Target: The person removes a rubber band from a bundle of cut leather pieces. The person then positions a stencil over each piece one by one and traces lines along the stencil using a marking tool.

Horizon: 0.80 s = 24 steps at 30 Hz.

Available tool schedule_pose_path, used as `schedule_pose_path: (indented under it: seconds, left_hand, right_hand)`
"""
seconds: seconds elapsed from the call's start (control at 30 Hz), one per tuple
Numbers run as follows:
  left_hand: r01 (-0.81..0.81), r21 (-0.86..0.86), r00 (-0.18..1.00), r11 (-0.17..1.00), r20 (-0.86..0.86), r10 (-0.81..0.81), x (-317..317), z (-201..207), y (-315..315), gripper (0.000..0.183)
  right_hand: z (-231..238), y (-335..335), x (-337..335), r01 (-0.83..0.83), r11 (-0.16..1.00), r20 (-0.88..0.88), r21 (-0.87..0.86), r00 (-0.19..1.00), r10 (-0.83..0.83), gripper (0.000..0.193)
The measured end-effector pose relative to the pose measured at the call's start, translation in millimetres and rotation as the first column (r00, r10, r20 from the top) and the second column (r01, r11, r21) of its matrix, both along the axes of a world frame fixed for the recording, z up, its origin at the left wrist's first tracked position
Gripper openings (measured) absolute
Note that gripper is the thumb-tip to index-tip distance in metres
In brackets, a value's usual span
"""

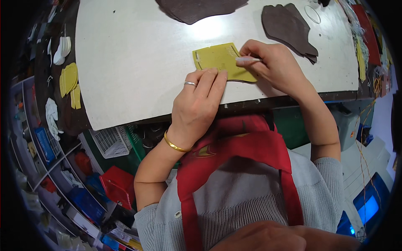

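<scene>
the fingertips [214, 72] of the left hand [197, 100] are laid flat, extended and close together, pressing down on the near edge of a yellow template [215, 56] without gripping it. the thumb and forefinger of the right hand [274, 62] are pinched around a slim whitish tool [252, 60], held low over the right part of the template; whether its tip touches the surface i cannot tell. the template lies near the front edge of a white tabletop [134, 75], between the two hands, with faint markings across it and a thin dark edge showing beneath its near side. a silver ring [190, 83] sits on a left finger and a gold bangle [176, 144] circles the left wrist. beyond the hands, a stack of dark brown pieces [199, 10] lies at the far edge of the tabletop, and more brown cutouts [284, 27] overlap at the far right, with a thin clear loop [313, 14] just beside them. off to the left are yellow shapes [68, 79] and a crumpled white cloth item [52, 117]. below the tabletop are a white basket [111, 142] and a red bin [117, 186], and the person wears a red apron [243, 146].
</scene>
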<state>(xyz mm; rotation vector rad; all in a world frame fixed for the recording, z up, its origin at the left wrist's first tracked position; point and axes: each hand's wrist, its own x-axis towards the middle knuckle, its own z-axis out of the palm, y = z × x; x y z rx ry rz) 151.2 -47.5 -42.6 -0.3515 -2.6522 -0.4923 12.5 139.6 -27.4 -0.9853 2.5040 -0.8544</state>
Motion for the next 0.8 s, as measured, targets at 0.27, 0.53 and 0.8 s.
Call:
schedule_pose_path:
  seconds: [0.27, 0.53, 0.8]
  left_hand:
    - [0.031, -0.241, 0.993, 0.970, 0.122, -0.001, -8, 8, 6, 0.044]
    - [0.091, -0.296, 0.976, 0.951, 0.217, -0.026, -10, 21, 20, 0.045]
    - [0.028, -0.225, 1.000, 0.974, 0.007, -0.028, -9, -3, 46, 0.031]
  right_hand:
    - [13, 46, -8, 0.113, 0.993, 0.177, -0.031, 0.979, -0.106, 0.018]
    - [7, 49, -2, 0.073, 0.991, -0.431, -0.114, 0.895, -0.115, 0.019]
    - [38, -19, -10, -0.276, 0.944, -0.168, -0.183, 0.954, 0.247, 0.024]
